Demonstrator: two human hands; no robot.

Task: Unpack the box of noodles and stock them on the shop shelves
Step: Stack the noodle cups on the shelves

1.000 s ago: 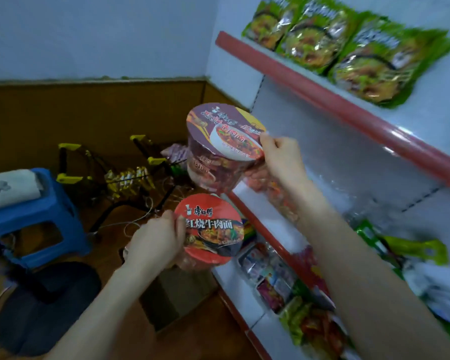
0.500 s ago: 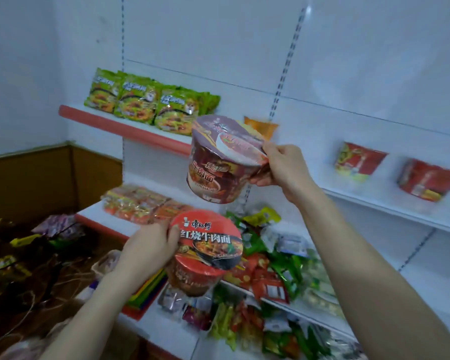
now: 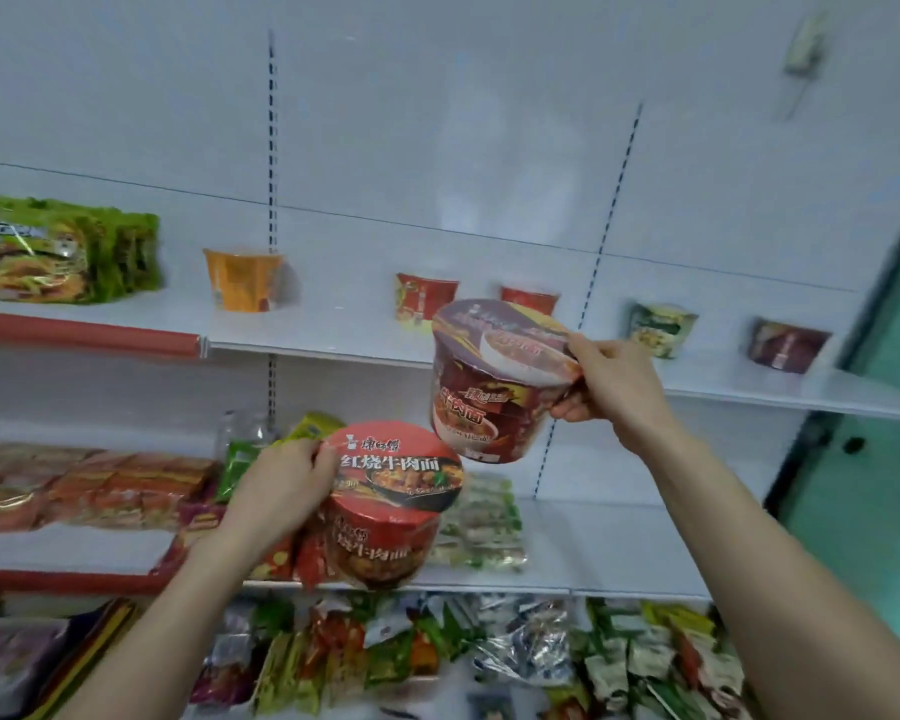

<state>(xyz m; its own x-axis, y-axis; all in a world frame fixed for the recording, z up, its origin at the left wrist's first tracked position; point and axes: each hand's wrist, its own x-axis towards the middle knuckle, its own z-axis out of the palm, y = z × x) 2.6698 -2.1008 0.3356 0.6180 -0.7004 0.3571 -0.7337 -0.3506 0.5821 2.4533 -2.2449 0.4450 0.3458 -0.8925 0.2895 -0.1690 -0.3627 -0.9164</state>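
Flat, cool, fairly bright light, no hard shadows; motion blur softens everything around the upper shelf [image 3: 333,330], which bows toward its right end.

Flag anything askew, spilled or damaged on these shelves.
Nothing spilled or damaged. The cups on the top shelf stand upright and apart. Only the lowest packets lie jumbled, overlapping at odd angles rather than in rows.

The red noodle bowl [image 3: 385,517] and maroon noodle bowl [image 3: 484,392] look glossy, film-wrapped; the shelf [image 3: 333,330], smooth matt metal.
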